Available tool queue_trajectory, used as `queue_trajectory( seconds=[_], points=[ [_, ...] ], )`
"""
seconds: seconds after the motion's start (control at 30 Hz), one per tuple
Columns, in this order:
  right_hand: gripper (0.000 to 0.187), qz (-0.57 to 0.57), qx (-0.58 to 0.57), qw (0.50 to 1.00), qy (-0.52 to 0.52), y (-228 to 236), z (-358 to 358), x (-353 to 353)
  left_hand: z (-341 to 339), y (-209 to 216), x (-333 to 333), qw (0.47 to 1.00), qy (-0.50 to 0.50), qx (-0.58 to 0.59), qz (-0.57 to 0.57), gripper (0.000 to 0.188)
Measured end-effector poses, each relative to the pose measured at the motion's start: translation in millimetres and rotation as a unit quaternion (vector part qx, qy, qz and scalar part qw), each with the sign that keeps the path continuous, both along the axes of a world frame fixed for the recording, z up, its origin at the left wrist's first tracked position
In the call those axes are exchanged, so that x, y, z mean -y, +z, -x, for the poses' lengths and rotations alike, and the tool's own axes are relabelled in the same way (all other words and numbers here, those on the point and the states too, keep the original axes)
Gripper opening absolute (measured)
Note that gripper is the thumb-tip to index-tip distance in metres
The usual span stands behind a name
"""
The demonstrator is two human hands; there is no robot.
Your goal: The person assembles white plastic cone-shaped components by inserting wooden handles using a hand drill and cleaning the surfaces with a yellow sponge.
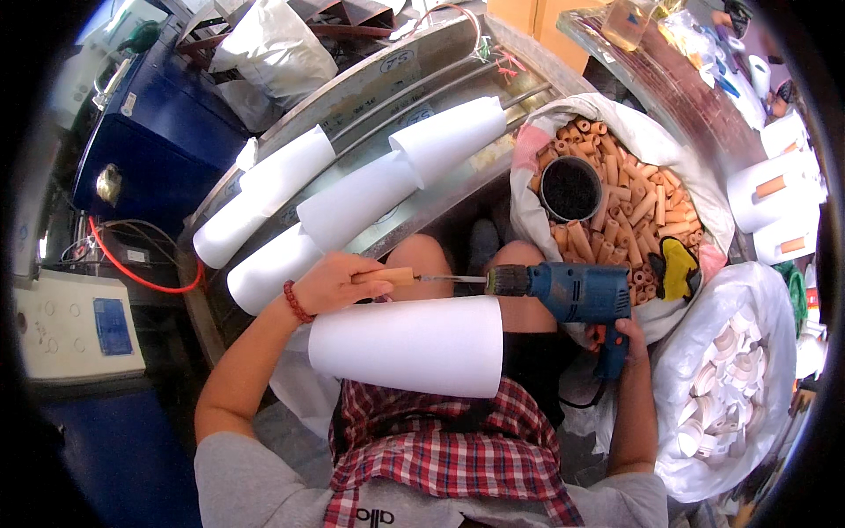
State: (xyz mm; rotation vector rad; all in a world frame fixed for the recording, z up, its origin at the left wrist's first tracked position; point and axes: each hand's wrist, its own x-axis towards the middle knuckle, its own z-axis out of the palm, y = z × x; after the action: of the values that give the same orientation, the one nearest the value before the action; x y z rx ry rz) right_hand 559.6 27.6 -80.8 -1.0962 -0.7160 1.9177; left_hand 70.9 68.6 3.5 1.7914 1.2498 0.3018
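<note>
My left hand [330, 283] is closed around a short tan tube [392, 276], its end facing right. A thin metal bit [449, 278] runs from that end to the chuck of a blue power drill [576, 292]; how deep the bit sits inside cannot be made out. My right hand [627, 339] grips the drill by its handle, the fingers partly hidden. Just below the left hand, a white tapered cylinder [409, 346] lies sideways across my lap, wide end to the right.
More white tapered cylinders [361, 198] lie on a metal trough [352, 97] ahead. A sack [704, 189] of tan tubes, with a dark-filled can [570, 187] and yellow-black glove [678, 267], stands right. Nearby are a plastic bag [757, 396] of white scraps and a blue cabinet [167, 132].
</note>
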Motion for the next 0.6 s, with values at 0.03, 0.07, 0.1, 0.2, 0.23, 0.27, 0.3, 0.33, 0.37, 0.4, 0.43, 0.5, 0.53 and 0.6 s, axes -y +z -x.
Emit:
queue_trajectory(
  seconds=[0.03, 0.07, 0.1, 0.2, 0.23, 0.27, 0.3, 0.33, 0.37, 0.4, 0.43, 0.5, 0.53, 0.6],
  points=[
    [0.064, -0.003, -0.003, 1.000, -0.006, -0.2, -1.6, 2.1, -4.4, 0.8, -3.7, 1.000, -0.017, -0.005, -0.023, 0.029],
    [0.065, -0.001, -0.001, 1.000, -0.014, -0.8, -3.2, 4.0, -8.4, 2.2, -6.1, 0.998, -0.035, -0.010, -0.047, 0.028],
    [0.065, 0.001, 0.001, 1.000, -0.022, -1.4, -4.7, 5.6, -12.4, 5.9, -7.4, 0.998, -0.030, -0.007, -0.049, 0.028],
    [0.065, 0.008, 0.008, 0.999, -0.039, 1.9, 1.5, 4.3, -16.3, 14.4, -6.6, 1.000, -0.005, -0.003, -0.027, 0.027],
    [0.066, 0.009, 0.012, 0.999, -0.046, 3.5, 3.7, 3.8, -16.5, 15.2, -6.3, 1.000, 0.003, 0.001, -0.003, 0.027],
    [0.065, 0.016, -0.001, 0.999, -0.037, 1.7, 3.4, 3.6, -16.7, 15.0, -6.1, 1.000, 0.011, 0.006, 0.020, 0.028],
    [0.065, 0.021, -0.011, 0.999, -0.041, 3.3, 0.7, 9.1, -20.0, 15.0, -12.9, 1.000, -0.024, 0.003, -0.015, 0.027],
    [0.064, 0.028, -0.022, 0.999, -0.036, 3.8, -0.8, 11.7, -22.8, 14.9, -14.4, 0.998, -0.049, -0.001, -0.047, 0.027],
    [0.064, 0.019, -0.015, 0.999, -0.031, 10.0, 5.8, 8.3, -23.7, 13.1, -11.3, 0.995, -0.065, -0.004, -0.079, 0.027],
    [0.063, 0.011, -0.009, 1.000, -0.026, 17.2, 14.5, 5.6, -24.6, 15.6, -7.2, 0.995, -0.063, -0.016, -0.075, 0.028],
    [0.062, -0.004, -0.001, 1.000, -0.026, 26.7, 20.3, 3.8, -27.0, 23.0, -7.5, 0.995, -0.066, -0.026, -0.077, 0.029],
    [0.061, 0.027, -0.001, 1.000, -0.010, 39.2, 21.7, 5.0, -29.9, 26.6, -4.0, 0.991, -0.068, -0.029, -0.108, 0.030],
    [0.060, 0.043, -0.004, 0.999, -0.001, 42.5, 23.0, 5.6, -29.8, 26.8, 3.2, 0.988, -0.066, -0.023, -0.135, 0.030],
    [0.057, 0.034, 0.019, 0.999, 0.009, 47.5, 24.3, 5.3, -29.7, 30.6, 9.6, 0.980, -0.069, -0.029, -0.187, 0.030]
  ],
)
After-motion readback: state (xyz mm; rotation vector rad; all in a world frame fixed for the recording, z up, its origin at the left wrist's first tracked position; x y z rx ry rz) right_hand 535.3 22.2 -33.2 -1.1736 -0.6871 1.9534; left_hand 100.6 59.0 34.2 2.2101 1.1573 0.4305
